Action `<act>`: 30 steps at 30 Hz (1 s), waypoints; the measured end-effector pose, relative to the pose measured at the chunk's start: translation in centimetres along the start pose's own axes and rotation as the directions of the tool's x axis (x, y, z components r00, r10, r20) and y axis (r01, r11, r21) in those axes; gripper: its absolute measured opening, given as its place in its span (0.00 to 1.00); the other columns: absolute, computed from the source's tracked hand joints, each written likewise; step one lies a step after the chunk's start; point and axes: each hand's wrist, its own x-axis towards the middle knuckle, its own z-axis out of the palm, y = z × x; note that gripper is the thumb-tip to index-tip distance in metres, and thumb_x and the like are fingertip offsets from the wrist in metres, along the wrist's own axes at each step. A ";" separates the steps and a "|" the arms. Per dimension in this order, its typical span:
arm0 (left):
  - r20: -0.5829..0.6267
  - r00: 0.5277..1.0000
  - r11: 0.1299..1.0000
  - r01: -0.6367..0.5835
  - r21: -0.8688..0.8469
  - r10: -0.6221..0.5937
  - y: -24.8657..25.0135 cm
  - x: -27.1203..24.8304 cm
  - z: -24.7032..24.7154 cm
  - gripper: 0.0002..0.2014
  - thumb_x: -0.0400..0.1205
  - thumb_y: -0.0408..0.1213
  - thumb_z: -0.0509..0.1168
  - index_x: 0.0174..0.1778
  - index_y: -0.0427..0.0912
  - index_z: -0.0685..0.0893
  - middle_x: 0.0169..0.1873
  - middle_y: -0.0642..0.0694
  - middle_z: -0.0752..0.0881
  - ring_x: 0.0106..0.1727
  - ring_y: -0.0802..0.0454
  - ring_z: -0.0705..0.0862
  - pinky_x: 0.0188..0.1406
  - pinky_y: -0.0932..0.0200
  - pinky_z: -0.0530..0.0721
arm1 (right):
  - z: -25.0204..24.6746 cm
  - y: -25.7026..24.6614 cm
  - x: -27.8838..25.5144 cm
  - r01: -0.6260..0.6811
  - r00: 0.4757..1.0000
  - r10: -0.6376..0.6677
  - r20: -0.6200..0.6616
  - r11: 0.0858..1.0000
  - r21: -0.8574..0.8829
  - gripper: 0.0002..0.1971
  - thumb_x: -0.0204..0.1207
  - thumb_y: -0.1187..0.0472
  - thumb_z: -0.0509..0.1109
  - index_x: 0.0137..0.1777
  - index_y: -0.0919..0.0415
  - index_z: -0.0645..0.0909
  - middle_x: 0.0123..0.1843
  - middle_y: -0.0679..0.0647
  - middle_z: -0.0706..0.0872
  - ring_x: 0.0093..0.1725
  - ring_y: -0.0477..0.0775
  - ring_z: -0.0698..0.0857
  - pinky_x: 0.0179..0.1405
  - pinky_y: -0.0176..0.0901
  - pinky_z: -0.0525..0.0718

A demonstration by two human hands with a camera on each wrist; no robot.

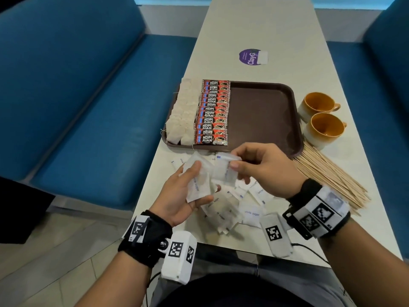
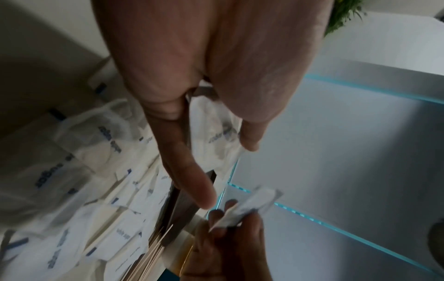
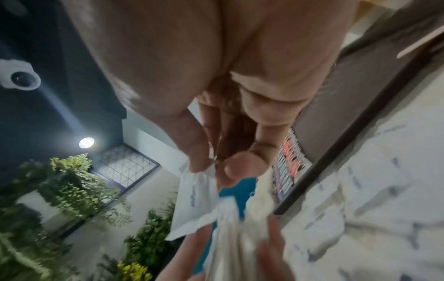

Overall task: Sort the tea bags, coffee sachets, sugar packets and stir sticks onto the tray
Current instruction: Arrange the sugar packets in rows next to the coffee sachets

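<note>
My left hand [image 1: 200,182] holds a small stack of white sugar packets [image 1: 198,187] above the table's near end. My right hand [image 1: 234,161] pinches one more sugar packet [image 1: 223,171] by its top edge, right beside that stack. In the right wrist view this packet [image 3: 194,205] hangs from thumb and finger. More sugar packets [image 1: 232,209] lie loose below the hands. On the brown tray [image 1: 265,111], tea bags [image 1: 181,114] fill the left column and coffee sachets [image 1: 213,114] the column beside them. Wooden stir sticks [image 1: 327,180] lie in a heap right of the hands.
Two orange-lined cups [image 1: 316,105] [image 1: 325,127] stand off the tray's right edge. A purple sticker [image 1: 252,56] marks the table farther back. Blue benches [image 1: 88,107] flank the narrow table. The tray's right half is bare.
</note>
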 end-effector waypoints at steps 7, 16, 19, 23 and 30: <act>0.240 0.967 0.996 0.075 0.038 -0.082 -0.5 0.1 1.7 0.31 0.83 0.60 0.64 0.74 0.39 0.83 0.64 0.34 0.88 0.56 0.31 0.90 0.36 0.49 0.92 | 2.4 0.7 0.0 -0.023 0.989 -0.008 -0.145 0.977 -0.213 0.10 0.71 0.57 0.86 0.47 0.48 0.88 0.39 0.50 0.84 0.34 0.47 0.83 0.39 0.47 0.86; 0.349 0.937 0.994 -0.051 0.094 0.015 -1.6 0.6 2.7 0.31 0.77 0.27 0.72 0.76 0.48 0.75 0.57 0.39 0.89 0.50 0.34 0.90 0.35 0.50 0.90 | 1.6 1.6 -1.9 0.009 0.974 -0.088 -0.207 0.936 -0.353 0.04 0.82 0.59 0.74 0.50 0.51 0.90 0.42 0.41 0.88 0.40 0.43 0.85 0.45 0.40 0.83; 0.349 0.937 0.995 -0.052 0.090 0.017 -2.1 0.6 3.3 0.28 0.80 0.25 0.73 0.75 0.50 0.77 0.57 0.40 0.89 0.49 0.38 0.90 0.33 0.49 0.89 | 1.6 2.0 -2.5 0.029 0.977 -0.115 -0.180 0.908 -0.419 0.04 0.81 0.59 0.75 0.49 0.52 0.92 0.41 0.45 0.88 0.42 0.43 0.84 0.46 0.43 0.83; 0.309 0.951 0.990 -0.024 0.137 -0.020 -2.4 0.6 3.1 0.11 0.82 0.29 0.70 0.58 0.45 0.85 0.56 0.33 0.88 0.52 0.28 0.89 0.29 0.51 0.89 | -1.2 2.0 -3.0 -0.041 0.962 -0.065 -0.265 0.926 -0.376 0.05 0.73 0.53 0.84 0.46 0.49 0.92 0.34 0.47 0.84 0.32 0.42 0.80 0.32 0.29 0.76; 0.205 0.979 0.987 -0.021 0.157 -0.011 -1.9 0.6 0.7 0.07 0.82 0.28 0.70 0.54 0.42 0.83 0.49 0.37 0.86 0.55 0.25 0.89 0.26 0.53 0.87 | -7.2 4.4 -3.1 -0.291 0.947 0.111 -0.300 0.691 -0.662 0.20 0.76 0.56 0.81 0.67 0.50 0.84 0.62 0.47 0.84 0.54 0.46 0.81 0.55 0.40 0.80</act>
